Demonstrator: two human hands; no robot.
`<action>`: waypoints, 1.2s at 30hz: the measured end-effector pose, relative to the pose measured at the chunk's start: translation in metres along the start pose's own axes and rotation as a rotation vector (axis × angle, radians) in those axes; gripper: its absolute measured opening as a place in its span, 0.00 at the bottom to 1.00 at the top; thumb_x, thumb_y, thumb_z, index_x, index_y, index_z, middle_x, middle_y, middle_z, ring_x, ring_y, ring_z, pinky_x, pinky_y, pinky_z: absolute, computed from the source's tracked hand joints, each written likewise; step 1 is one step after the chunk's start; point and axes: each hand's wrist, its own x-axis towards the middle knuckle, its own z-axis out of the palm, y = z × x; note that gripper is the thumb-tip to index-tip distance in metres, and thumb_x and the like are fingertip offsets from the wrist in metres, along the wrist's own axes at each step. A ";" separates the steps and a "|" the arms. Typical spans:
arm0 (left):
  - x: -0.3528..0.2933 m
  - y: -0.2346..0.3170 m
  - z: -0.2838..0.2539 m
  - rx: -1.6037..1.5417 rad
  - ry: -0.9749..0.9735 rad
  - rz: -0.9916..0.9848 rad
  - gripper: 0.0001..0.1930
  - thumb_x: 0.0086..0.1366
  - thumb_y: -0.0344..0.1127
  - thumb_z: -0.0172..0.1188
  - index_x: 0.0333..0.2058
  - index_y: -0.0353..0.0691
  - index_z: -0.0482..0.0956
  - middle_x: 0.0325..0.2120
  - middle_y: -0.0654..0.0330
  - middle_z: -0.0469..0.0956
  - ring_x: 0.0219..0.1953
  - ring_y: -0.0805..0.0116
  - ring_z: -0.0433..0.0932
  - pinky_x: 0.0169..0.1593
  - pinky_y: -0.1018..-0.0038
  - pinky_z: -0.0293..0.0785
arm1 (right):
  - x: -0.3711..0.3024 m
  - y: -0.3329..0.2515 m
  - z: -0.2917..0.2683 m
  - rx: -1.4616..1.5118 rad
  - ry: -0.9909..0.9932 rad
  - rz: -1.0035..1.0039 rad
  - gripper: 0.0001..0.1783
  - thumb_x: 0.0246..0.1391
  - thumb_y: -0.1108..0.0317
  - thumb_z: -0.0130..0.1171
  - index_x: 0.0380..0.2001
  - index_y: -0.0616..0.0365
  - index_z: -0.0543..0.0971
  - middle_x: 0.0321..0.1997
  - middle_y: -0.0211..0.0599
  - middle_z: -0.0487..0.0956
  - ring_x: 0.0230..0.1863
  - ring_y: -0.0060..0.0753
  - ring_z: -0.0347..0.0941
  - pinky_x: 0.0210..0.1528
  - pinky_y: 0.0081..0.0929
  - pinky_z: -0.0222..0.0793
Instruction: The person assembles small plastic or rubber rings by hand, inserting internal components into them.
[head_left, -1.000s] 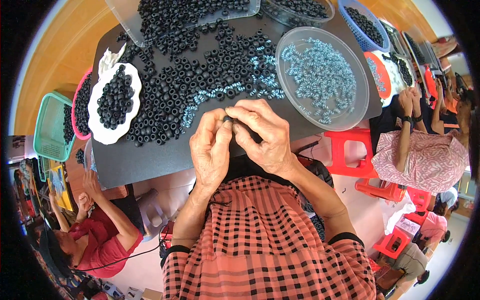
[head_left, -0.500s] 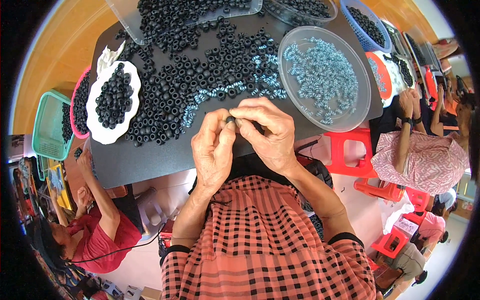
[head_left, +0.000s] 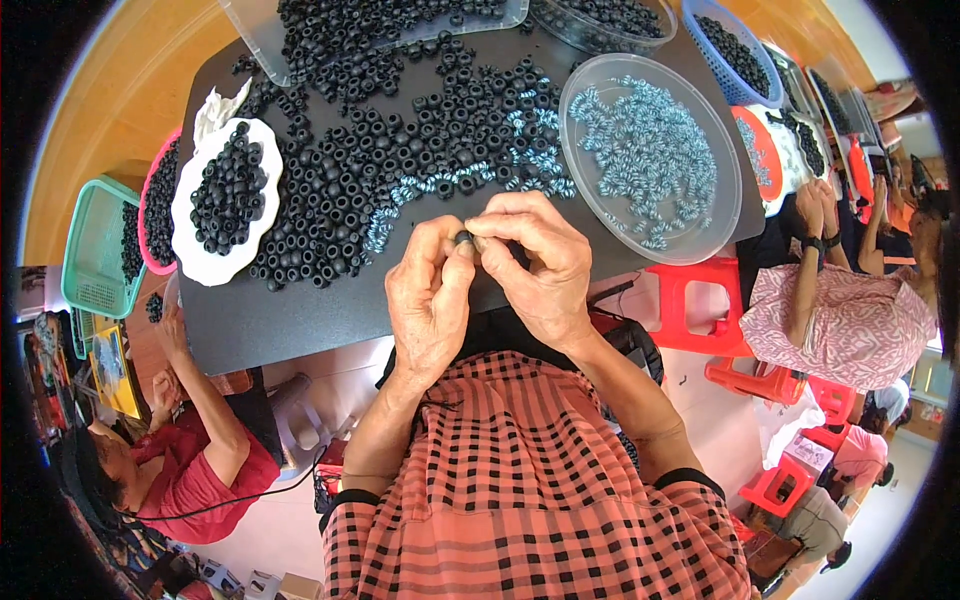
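Observation:
My left hand (head_left: pixel 430 295) pinches a small black ring-like part (head_left: pixel 463 238) between thumb and forefinger, just over the near side of the dark table. The fingertips of my right hand (head_left: pixel 538 268) are closed against the same part from the other side; whether they also hold a spring is hidden. Beyond my hands lies a wide spread of loose black ring-like parts (head_left: pixel 320 215), hollow in the middle. A row of small shiny coil springs (head_left: pixel 415 187) runs along its near edge. To the right, a round clear tub (head_left: pixel 735 190) holds many more springs.
A white scalloped plate (head_left: pixel 190 240) of black parts stands at the left, near a pink basin (head_left: pixel 150 255) and a green basket (head_left: pixel 75 260). A clear bin (head_left: pixel 505 22) tops the table. Other people sit on both sides; a red stool (head_left: pixel 690 335) stands at right.
Hardly anything differs. My right fingers have shifted very slightly on the black part, while both hands stay in the same place.

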 end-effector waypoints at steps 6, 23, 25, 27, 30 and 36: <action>-0.001 0.000 0.001 -0.023 -0.001 -0.013 0.03 0.64 0.25 0.51 0.37 0.35 0.72 0.19 0.72 0.64 0.20 0.86 0.58 0.22 0.85 0.55 | -0.001 0.000 -0.001 -0.021 -0.001 0.009 0.11 0.45 0.82 0.62 0.35 0.62 0.81 0.37 0.37 0.78 0.33 0.25 0.76 0.35 0.20 0.74; -0.001 -0.004 -0.001 -0.006 0.000 -0.002 0.05 0.64 0.26 0.51 0.37 0.34 0.73 0.18 0.70 0.65 0.21 0.84 0.60 0.23 0.83 0.59 | -0.002 0.000 0.002 -0.111 0.001 -0.120 0.15 0.42 0.83 0.61 0.37 0.62 0.79 0.39 0.38 0.77 0.32 0.26 0.76 0.33 0.21 0.74; 0.000 -0.003 0.000 -0.003 0.004 0.006 0.05 0.64 0.26 0.51 0.37 0.34 0.73 0.18 0.69 0.65 0.21 0.84 0.60 0.24 0.83 0.59 | -0.003 0.000 0.004 -0.123 0.015 -0.153 0.16 0.41 0.84 0.61 0.37 0.62 0.79 0.39 0.37 0.77 0.31 0.25 0.76 0.32 0.20 0.74; 0.000 -0.001 -0.001 -0.008 -0.005 -0.015 0.05 0.64 0.26 0.50 0.37 0.34 0.73 0.19 0.69 0.66 0.22 0.84 0.61 0.24 0.82 0.60 | -0.003 0.002 0.004 -0.161 0.014 -0.172 0.16 0.41 0.84 0.61 0.38 0.61 0.78 0.40 0.37 0.76 0.31 0.25 0.76 0.32 0.20 0.74; 0.000 -0.002 -0.001 0.026 0.006 -0.003 0.05 0.64 0.27 0.50 0.37 0.33 0.73 0.20 0.69 0.68 0.22 0.84 0.62 0.25 0.82 0.62 | -0.003 0.000 0.005 -0.187 0.009 -0.189 0.17 0.41 0.83 0.62 0.38 0.61 0.78 0.40 0.37 0.76 0.31 0.24 0.76 0.31 0.19 0.75; 0.000 -0.001 0.000 -0.032 0.005 -0.023 0.06 0.65 0.28 0.51 0.38 0.33 0.74 0.21 0.68 0.72 0.24 0.84 0.65 0.26 0.83 0.63 | -0.003 -0.001 0.006 -0.198 0.014 -0.204 0.18 0.41 0.83 0.62 0.39 0.61 0.78 0.40 0.37 0.76 0.30 0.24 0.76 0.31 0.20 0.75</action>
